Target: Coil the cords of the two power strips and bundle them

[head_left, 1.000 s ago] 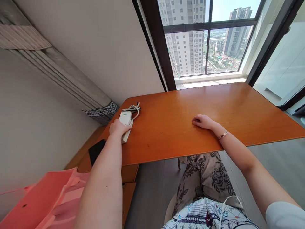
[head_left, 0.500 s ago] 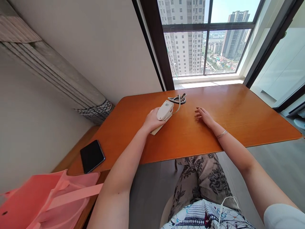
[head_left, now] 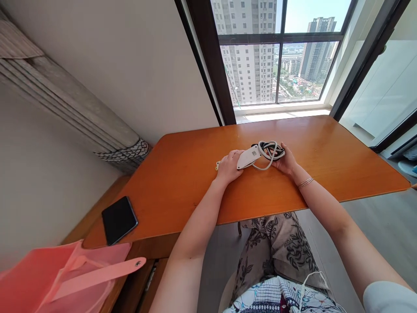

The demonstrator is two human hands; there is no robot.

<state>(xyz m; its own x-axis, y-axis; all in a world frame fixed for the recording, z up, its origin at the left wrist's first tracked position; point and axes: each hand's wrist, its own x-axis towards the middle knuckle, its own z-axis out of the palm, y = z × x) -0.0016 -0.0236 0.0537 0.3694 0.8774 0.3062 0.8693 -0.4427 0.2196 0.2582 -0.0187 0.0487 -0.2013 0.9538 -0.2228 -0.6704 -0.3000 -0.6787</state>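
Note:
A white power strip (head_left: 248, 157) lies on the orange wooden table (head_left: 195, 174), near its middle. Its white cord is wound in a coil (head_left: 271, 150) at the strip's right end. My left hand (head_left: 229, 167) is closed over the strip's left end and covers that part. My right hand (head_left: 285, 160) curls around the coiled cord from the right. A bracelet sits on my right wrist.
A black phone (head_left: 119, 219) lies face up near the table's left front corner. A pink bag (head_left: 61, 278) with a strap sits at the lower left. A wall and a folded grey mat are to the left, a large window behind the table.
My left hand has slid the power strip from the table's left side to its middle. My right hand has come off the tabletop and closed on the cord coil.

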